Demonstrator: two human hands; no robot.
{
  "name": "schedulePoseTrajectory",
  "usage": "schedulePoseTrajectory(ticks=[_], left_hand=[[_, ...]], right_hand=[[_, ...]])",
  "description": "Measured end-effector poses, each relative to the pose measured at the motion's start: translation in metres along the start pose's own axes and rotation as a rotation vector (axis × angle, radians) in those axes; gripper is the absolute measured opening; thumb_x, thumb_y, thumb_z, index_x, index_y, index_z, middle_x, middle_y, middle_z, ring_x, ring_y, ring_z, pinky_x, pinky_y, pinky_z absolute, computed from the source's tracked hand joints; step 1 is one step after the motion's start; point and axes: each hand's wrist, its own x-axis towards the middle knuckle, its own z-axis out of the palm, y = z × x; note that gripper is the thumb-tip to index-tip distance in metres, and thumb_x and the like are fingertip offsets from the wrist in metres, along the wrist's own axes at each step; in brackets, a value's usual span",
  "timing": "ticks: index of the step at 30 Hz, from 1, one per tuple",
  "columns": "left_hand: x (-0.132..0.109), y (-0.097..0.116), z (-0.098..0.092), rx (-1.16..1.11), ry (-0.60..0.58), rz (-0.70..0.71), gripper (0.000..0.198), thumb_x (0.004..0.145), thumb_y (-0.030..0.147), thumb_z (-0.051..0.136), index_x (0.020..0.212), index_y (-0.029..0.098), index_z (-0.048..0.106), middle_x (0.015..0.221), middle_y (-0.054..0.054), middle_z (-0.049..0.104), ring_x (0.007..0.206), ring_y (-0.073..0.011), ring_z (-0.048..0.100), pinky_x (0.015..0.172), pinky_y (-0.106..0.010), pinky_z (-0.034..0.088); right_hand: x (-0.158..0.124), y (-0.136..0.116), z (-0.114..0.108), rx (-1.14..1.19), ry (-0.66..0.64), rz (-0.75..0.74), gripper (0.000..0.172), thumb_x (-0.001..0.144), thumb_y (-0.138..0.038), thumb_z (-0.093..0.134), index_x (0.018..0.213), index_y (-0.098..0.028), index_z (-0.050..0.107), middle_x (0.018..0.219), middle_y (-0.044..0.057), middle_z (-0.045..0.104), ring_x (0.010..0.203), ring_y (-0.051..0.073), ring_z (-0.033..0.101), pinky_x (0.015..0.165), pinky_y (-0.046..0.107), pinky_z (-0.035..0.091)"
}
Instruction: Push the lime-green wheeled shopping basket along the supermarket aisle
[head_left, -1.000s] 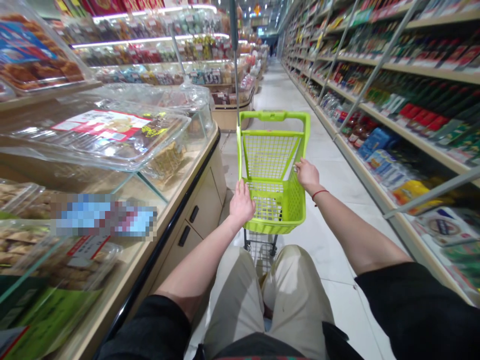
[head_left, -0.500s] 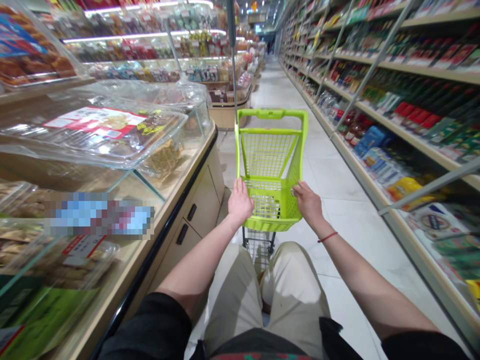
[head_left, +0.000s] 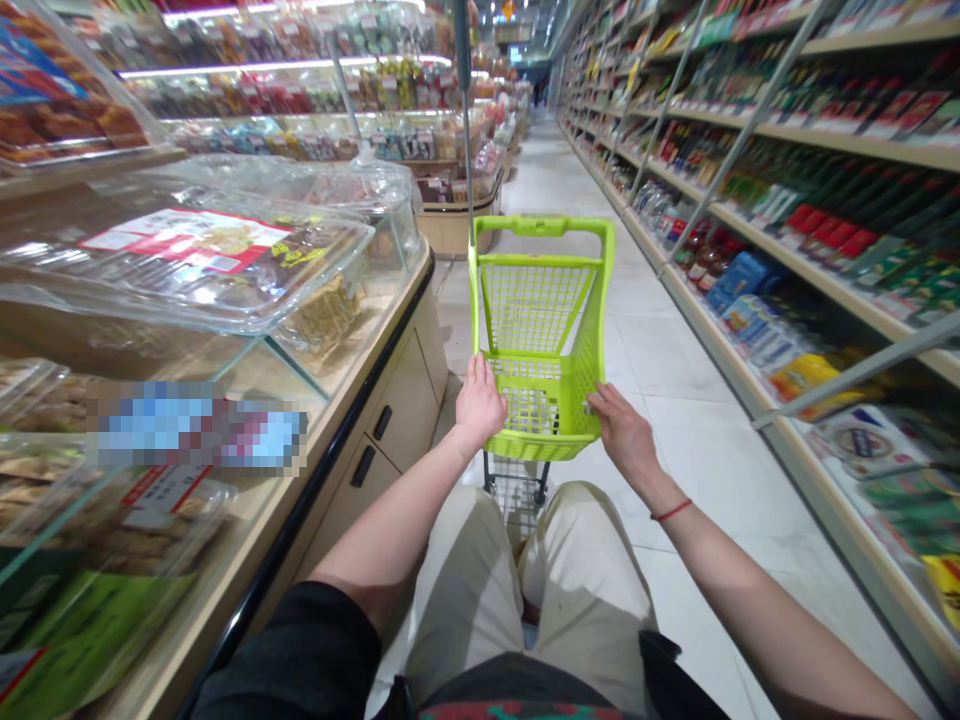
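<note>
Along a supermarket aisle, a lime-green plastic shopping cart (head_left: pixel 541 330) stands just ahead of the person's knees. The left hand (head_left: pixel 480 405) lies on the basket's near left edge, its fingers (head_left: pixel 478 368) curled narrow around the plastic. The right hand (head_left: pixel 626 437) sits at the right side wall, fingertips (head_left: pixel 592 400) against the mesh; whether they close on it is impossible to tell. A glass-topped display counter (head_left: pixel 405 420) runs along the left, and a shelf (head_left: pixel 825 500) of packaged goods along the right.

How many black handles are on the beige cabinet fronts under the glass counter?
2: one black bar handle on the farther beige cabinet front, and a second black bar handle on the nearer beige cabinet front. Others may be hidden farther along the counter.
</note>
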Motion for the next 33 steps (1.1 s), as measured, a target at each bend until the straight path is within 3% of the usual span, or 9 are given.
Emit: schedulePoseTrajectory(ticks=[4,7,10,14,19,26,30,33], left_hand=[[0.000,0.002,0.001,-0.014,0.001,0.003,0.075,0.087,0.032,0.048,0.148,-0.007,0.028,0.162,-0.024,0.016,0.153,-0.0315,0.009,0.122,-0.041,0.023],[0.001,0.004,0.002,-0.018,0.003,-0.008,0.075,0.087,0.031,0.048,0.148,-0.008,0.028,0.162,-0.024,0.016,0.153,-0.0315,0.009,0.122,-0.041,0.023],[0.001,0.005,0.003,-0.017,0.007,-0.024,0.075,0.087,0.030,0.047,0.149,-0.008,0.026,0.163,-0.023,0.017,0.153,-0.0309,0.009,0.123,-0.040,0.023],[0.000,0.006,0.002,-0.025,0.018,-0.027,0.074,0.088,0.029,0.044,0.149,-0.008,0.027,0.162,-0.023,0.018,0.153,-0.0311,0.010,0.123,-0.040,0.022],[-0.002,0.008,0.000,-0.030,0.020,-0.026,0.073,0.088,0.028,0.043,0.149,-0.009,0.027,0.162,-0.023,0.018,0.153,-0.0310,0.010,0.123,-0.039,0.020],[-0.004,0.009,0.000,-0.050,0.022,-0.022,0.074,0.087,0.029,0.045,0.149,-0.007,0.027,0.162,-0.023,0.018,0.153,-0.0299,0.009,0.123,-0.040,0.020],[-0.004,0.008,0.001,-0.064,0.023,-0.023,0.072,0.086,0.027,0.045,0.150,-0.003,0.028,0.162,-0.021,0.019,0.153,-0.0293,0.011,0.123,-0.043,0.021],[-0.005,0.009,0.000,-0.056,0.023,-0.017,0.072,0.087,0.028,0.045,0.149,-0.005,0.029,0.162,-0.023,0.019,0.153,-0.0301,0.011,0.123,-0.042,0.020]], right_hand=[[0.051,0.021,0.009,0.023,0.003,0.060,0.032,0.089,-0.013,0.049,0.107,-0.023,0.074,0.132,0.006,0.065,0.132,0.027,0.054,0.110,0.054,0.046],[0.065,0.025,0.013,0.061,-0.009,0.084,0.028,0.089,-0.016,0.050,0.101,-0.020,0.076,0.127,0.008,0.069,0.129,0.028,0.056,0.110,0.053,0.047],[0.047,0.023,0.008,0.130,-0.030,0.063,0.027,0.090,-0.021,0.052,0.101,-0.021,0.076,0.124,0.007,0.070,0.126,0.027,0.059,0.110,0.052,0.047],[-0.001,0.009,-0.008,0.203,-0.042,-0.034,0.027,0.094,-0.024,0.051,0.109,-0.024,0.074,0.129,0.006,0.068,0.129,0.025,0.057,0.112,0.050,0.045],[-0.033,-0.015,-0.015,0.190,-0.022,-0.138,0.032,0.095,-0.017,0.050,0.116,-0.028,0.071,0.131,0.005,0.066,0.130,0.023,0.055,0.112,0.052,0.045],[-0.020,-0.075,0.030,0.201,-0.115,-0.362,0.043,0.094,-0.005,0.044,0.123,-0.026,0.067,0.133,0.008,0.065,0.131,0.020,0.054,0.109,0.047,0.049],[-0.017,-0.107,0.053,0.169,-0.089,-0.361,0.044,0.093,-0.004,0.044,0.128,-0.025,0.063,0.138,0.009,0.061,0.133,0.020,0.052,0.112,0.046,0.046],[-0.022,-0.111,0.054,0.103,-0.059,-0.353,0.039,0.095,-0.006,0.045,0.123,-0.024,0.065,0.134,0.009,0.064,0.132,0.022,0.054,0.113,0.049,0.044]])
